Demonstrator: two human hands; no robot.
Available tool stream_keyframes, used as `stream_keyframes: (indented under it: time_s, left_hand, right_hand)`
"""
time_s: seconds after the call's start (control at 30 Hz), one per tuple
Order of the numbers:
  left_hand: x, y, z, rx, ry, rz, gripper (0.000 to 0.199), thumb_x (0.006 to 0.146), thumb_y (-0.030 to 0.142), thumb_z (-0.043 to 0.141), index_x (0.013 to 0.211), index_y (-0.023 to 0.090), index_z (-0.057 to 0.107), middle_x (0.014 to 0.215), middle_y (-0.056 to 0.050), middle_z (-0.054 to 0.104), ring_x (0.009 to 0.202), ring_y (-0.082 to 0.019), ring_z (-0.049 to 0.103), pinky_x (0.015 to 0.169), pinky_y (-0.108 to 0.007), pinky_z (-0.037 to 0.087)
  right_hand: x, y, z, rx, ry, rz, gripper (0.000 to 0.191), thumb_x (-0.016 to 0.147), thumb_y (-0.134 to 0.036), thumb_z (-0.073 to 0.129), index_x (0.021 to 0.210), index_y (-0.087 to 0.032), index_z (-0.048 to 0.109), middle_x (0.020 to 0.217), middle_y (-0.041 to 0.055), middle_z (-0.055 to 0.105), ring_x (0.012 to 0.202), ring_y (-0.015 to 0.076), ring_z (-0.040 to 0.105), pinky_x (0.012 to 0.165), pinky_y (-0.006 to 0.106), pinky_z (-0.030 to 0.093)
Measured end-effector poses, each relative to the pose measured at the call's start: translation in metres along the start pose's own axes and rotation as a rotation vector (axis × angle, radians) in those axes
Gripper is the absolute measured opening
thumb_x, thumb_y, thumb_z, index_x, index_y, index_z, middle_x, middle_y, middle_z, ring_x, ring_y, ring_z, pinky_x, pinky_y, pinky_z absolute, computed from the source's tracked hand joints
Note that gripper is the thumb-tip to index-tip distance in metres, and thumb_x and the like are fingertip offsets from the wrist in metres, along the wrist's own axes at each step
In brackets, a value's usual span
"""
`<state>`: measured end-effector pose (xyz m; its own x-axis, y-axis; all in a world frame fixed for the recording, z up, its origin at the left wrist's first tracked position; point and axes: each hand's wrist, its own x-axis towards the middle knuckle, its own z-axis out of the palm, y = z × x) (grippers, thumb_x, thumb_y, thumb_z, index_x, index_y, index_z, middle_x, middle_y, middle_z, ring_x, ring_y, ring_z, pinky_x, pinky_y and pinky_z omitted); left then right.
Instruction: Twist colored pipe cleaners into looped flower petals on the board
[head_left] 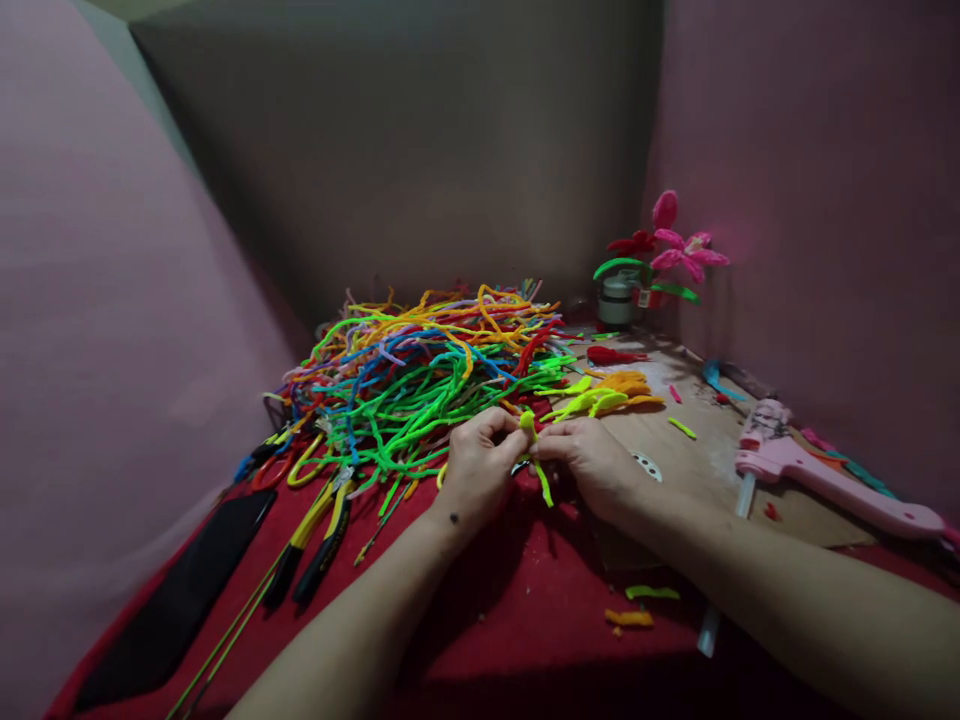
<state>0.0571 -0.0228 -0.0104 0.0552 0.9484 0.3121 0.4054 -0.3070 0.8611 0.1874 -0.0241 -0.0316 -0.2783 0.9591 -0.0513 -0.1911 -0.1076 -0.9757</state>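
A short yellow-green fuzzy stem [544,484] hangs upright between my two hands near the middle of the view. My left hand [484,462] pinches it from the left, thumb and fingers pressed together. From the right, my right hand [581,455] also has its fingertips closed on the stem. Just behind the hands lie shaped yellow-green pieces [592,398] and orange pieces [626,384]. A big heap of colourful fuzzy stems [427,390] spreads behind and to the left.
Yellow-black pliers [326,545] and a black flat object [180,600] lie left on the red cloth [480,610]. A pink glue gun [832,480] rests right on cardboard [697,470]. Pink and red fuzzy flowers [686,250] stand at the back right.
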Motion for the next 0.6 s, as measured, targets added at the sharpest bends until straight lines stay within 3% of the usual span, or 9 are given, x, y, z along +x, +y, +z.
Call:
stream_keyframes:
  time_s: [0.1, 0.23, 0.33, 0.47, 0.6]
  left_hand:
    - [0.0, -0.0017, 0.0015, -0.019, 0.021, 0.006, 0.014, 0.067, 0.023, 0.059, 0.056, 0.014, 0.058, 0.055, 0.003, 0.052, 0.053, -0.008, 0.043, 0.053, -0.019, 0.034]
    - [0.0031, 0.0018, -0.0041, -0.243, -0.112, -0.16, 0.019, 0.066, 0.03, 0.062, 0.071, 0.012, 0.063, 0.061, 0.002, 0.057, 0.051, -0.007, 0.045, 0.052, -0.02, 0.036]
    - [0.0048, 0.0042, -0.0071, -0.316, -0.136, -0.222, 0.028, 0.065, 0.034, 0.065, 0.082, 0.012, 0.065, 0.055, 0.003, 0.054, 0.043, -0.005, 0.038, 0.044, -0.019, 0.032]
    - [0.0064, 0.0027, -0.0057, -0.237, -0.053, -0.183, 0.018, 0.065, 0.029, 0.064, 0.071, 0.012, 0.066, 0.046, 0.004, 0.049, 0.041, -0.005, 0.036, 0.043, -0.019, 0.03]
    - [0.0081, 0.0028, -0.0062, -0.168, -0.033, -0.096, 0.016, 0.065, 0.026, 0.063, 0.069, 0.012, 0.066, 0.059, 0.0, 0.058, 0.053, -0.008, 0.047, 0.05, -0.019, 0.037]
  right_hand:
    - [0.0015, -0.0004, 0.0006, 0.022, 0.032, -0.001, 0.017, 0.057, -0.015, 0.053, 0.044, -0.016, 0.043, 0.038, -0.006, 0.038, 0.036, 0.0061, 0.031, 0.038, 0.023, 0.022]
    - [0.0019, -0.0021, 0.0027, 0.053, 0.038, 0.047, 0.015, 0.057, -0.016, 0.054, 0.044, -0.016, 0.046, 0.038, -0.0047, 0.041, 0.036, 0.0064, 0.033, 0.039, 0.023, 0.023]
    - [0.0014, -0.0023, 0.0032, 0.014, 0.009, 0.033, 0.017, 0.058, -0.015, 0.054, 0.042, -0.015, 0.048, 0.038, -0.0036, 0.043, 0.037, 0.0062, 0.034, 0.04, 0.023, 0.024]
    - [0.0009, -0.0002, 0.0019, -0.016, -0.052, 0.033, 0.015, 0.06, -0.016, 0.054, 0.045, -0.015, 0.052, 0.04, -0.0027, 0.046, 0.038, 0.0069, 0.036, 0.042, 0.023, 0.025]
    - [0.002, 0.0022, 0.0009, -0.012, -0.078, 0.024, 0.017, 0.064, -0.02, 0.055, 0.048, -0.015, 0.051, 0.043, -0.0031, 0.046, 0.04, 0.0073, 0.038, 0.043, 0.023, 0.027]
